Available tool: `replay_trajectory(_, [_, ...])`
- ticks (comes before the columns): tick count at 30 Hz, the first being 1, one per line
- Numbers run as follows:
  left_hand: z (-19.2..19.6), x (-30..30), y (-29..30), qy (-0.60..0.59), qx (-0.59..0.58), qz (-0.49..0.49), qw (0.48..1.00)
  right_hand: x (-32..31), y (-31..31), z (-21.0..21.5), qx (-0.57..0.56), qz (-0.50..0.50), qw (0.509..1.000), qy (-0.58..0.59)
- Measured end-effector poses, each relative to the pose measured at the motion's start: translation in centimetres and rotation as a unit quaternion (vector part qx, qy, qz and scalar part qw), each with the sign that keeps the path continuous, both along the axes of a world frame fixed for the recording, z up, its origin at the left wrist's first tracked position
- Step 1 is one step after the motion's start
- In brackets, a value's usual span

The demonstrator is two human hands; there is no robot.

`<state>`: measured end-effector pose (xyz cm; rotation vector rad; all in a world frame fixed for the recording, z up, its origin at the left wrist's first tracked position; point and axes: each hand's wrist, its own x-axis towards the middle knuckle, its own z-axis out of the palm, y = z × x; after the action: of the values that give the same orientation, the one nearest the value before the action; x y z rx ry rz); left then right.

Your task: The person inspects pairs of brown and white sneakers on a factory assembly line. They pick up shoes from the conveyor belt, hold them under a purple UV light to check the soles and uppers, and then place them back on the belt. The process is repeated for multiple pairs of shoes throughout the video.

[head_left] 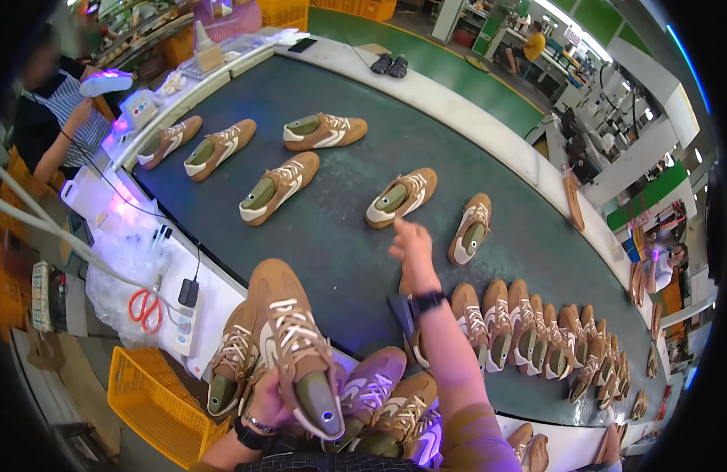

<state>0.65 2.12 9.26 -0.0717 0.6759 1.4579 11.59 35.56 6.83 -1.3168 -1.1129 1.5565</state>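
Note:
My left hand (271, 403) grips a brown sneaker (271, 285) with white laces and a green insole, near its heel, toe pointing up and away. Another brown sneaker (234, 346) sits tight beside it, and I cannot tell whether the same hand touches it. Over the dark green belt (340, 204) reaches my right hand (413, 250), fingers partly spread and nothing visible in them. Just beyond its fingertips lies a brown sneaker (415, 193), with no clear contact. A further sneaker (471, 228) rests to the right of that hand.
Several sneakers lie on the belt's far left; a long row (529, 330) runs along its right. More sneakers (379, 385) crowd near my body. A yellow crate (155, 409), orange scissors (145, 308) and a power strip (186, 318) are at left. A co-worker (60, 110) holds a shoe.

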Motion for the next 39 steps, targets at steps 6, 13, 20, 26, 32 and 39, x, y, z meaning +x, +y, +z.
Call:
replay_trajectory(6, [-2.9, -0.4, -2.5, -0.013, -0.092, 0.044, 0.995, -7.1, 10.8, -7.9, -0.038, -0.165, 0.956, -0.241])
replay_trajectory(13, [-2.4, -0.2, -3.0, -0.031, -0.081, 0.044, 0.995, -2.1, 9.9, -9.2, -0.044, -0.103, 0.991, 0.068])
replay_trajectory(20, [0.3, -0.5, -2.9, 0.012, -0.015, -0.023, 1.000, 10.0, -4.4, 3.4, -0.085, 0.027, 0.960, 0.264])
replay_trajectory(26, [0.5, 0.9, -5.0, -0.040, 0.045, -0.078, 0.995, 14.9, -18.6, 13.6, -0.025, 0.132, 0.878, 0.460])
replay_trajectory(32, [4.3, 4.9, -4.6, -0.014, 0.062, -0.140, 0.988, 17.3, -28.7, 13.8, -0.138, 0.143, 0.862, 0.467])
replay_trajectory(39, [2.1, 9.0, -5.2, -0.028, 0.048, -0.188, 0.980, 23.7, -35.8, 7.4, -0.079, -0.064, 0.922, 0.375])
